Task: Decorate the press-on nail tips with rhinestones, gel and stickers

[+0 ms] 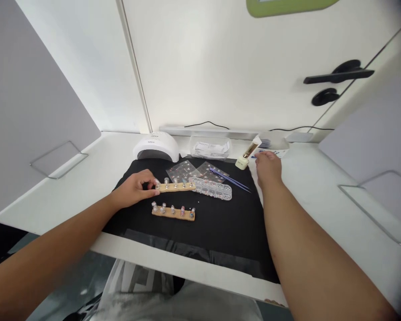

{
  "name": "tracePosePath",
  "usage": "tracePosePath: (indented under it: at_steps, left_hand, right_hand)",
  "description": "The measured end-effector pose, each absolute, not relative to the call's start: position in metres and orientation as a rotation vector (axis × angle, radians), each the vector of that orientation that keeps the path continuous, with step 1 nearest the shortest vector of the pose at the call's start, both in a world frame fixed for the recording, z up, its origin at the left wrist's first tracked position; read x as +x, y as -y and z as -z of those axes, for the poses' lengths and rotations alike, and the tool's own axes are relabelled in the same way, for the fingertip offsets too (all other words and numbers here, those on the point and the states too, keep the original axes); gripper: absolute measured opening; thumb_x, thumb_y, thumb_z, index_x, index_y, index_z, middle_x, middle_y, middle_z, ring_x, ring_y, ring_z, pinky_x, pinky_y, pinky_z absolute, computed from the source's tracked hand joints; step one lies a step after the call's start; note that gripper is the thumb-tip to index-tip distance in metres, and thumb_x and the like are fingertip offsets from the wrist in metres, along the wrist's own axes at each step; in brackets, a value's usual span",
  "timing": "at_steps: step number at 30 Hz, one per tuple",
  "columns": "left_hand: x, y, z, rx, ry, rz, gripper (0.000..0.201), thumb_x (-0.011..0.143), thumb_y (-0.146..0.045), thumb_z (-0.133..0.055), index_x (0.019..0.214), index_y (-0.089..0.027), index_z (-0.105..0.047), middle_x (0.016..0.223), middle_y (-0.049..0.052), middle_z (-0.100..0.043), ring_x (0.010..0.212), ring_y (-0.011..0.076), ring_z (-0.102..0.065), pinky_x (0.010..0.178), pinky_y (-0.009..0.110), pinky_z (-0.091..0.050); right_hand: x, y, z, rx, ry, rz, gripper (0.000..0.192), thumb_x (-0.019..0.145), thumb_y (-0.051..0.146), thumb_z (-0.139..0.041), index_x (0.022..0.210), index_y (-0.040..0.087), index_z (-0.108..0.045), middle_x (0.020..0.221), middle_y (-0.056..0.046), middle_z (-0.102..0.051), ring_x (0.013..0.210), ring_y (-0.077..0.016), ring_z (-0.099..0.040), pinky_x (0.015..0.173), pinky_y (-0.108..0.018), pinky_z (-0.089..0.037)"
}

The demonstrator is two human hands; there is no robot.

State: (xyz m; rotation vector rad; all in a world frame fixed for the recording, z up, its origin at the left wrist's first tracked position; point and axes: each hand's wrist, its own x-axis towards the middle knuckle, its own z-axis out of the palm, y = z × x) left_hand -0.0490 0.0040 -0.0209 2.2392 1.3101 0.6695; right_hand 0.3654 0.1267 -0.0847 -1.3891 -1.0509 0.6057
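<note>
My left hand (138, 187) pinches the left end of a wooden nail-tip stand (175, 187), which bears several decorated nail tips in a row. Nearer to me, a second wooden stand (173, 215) with several nail tips lies on the black mat (220, 227). My right hand (268, 167) is at the mat's far right corner with its fingers closed. A bit of blue shows at its fingertips, but what they hold is hidden. Just left of it is a pale yellow nail polish bottle (242, 163) with a gold part slanting up to the right.
Behind the stands lie a clear rhinestone case (214, 189), blue tweezers (230, 179) and clear sticker sheets (183, 170). A white nail lamp (156, 146) and a clear plastic box (210, 148) stand at the back. Wire holders (58, 160) project at both sides.
</note>
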Motion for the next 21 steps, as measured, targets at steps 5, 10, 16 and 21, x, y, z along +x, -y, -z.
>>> tracePosePath:
  at_steps: [5,10,16,21]
  left_hand:
    - [-0.035,-0.016,0.023,2.274,-1.144,-0.522,0.025,0.083,-0.042,-0.068,0.073,-0.02,-0.062,0.071,0.0,-0.055,0.079,0.0179,-0.056,0.075,0.03,-0.048]
    - [-0.042,-0.017,0.027,2.28,-1.109,-0.493,0.026,0.084,-0.043,-0.066,0.073,-0.02,-0.062,0.07,0.001,-0.054,0.079,0.0185,-0.055,0.075,0.03,-0.047]
    - [-0.048,-0.019,0.028,2.239,-1.16,-0.514,0.024,0.082,-0.041,-0.069,0.072,-0.02,-0.062,0.071,0.001,-0.054,0.08,0.0189,-0.055,0.076,0.03,-0.046]
    - [-0.051,-0.023,0.03,2.177,-1.215,-0.487,0.027,0.079,-0.045,-0.069,0.07,-0.021,-0.062,0.075,0.002,-0.057,0.08,0.0189,-0.056,0.076,0.031,-0.048]
  right_hand:
    - [0.364,-0.127,0.08,-1.492,0.907,-0.642,0.032,0.096,0.035,-0.059,0.124,0.02,-0.061,0.128,-0.01,-0.062,0.107,-0.0219,-0.065,0.091,-0.043,-0.057]
    - [0.363,-0.127,0.075,-1.485,0.856,-0.626,0.019,0.094,0.032,-0.061,0.101,0.015,-0.066,0.094,-0.004,-0.068,0.078,-0.0151,-0.065,0.069,-0.032,-0.057]
    - [0.361,-0.126,0.073,-1.44,0.85,-0.548,0.024,0.079,0.011,-0.061,0.059,0.024,-0.054,0.045,0.004,-0.041,0.044,-0.0122,-0.036,0.045,-0.029,-0.029]
    - [0.361,-0.127,0.075,-1.427,0.873,-0.531,0.021,0.074,0.016,-0.063,0.058,0.025,-0.053,0.045,0.003,-0.042,0.044,-0.0131,-0.037,0.046,-0.03,-0.029]
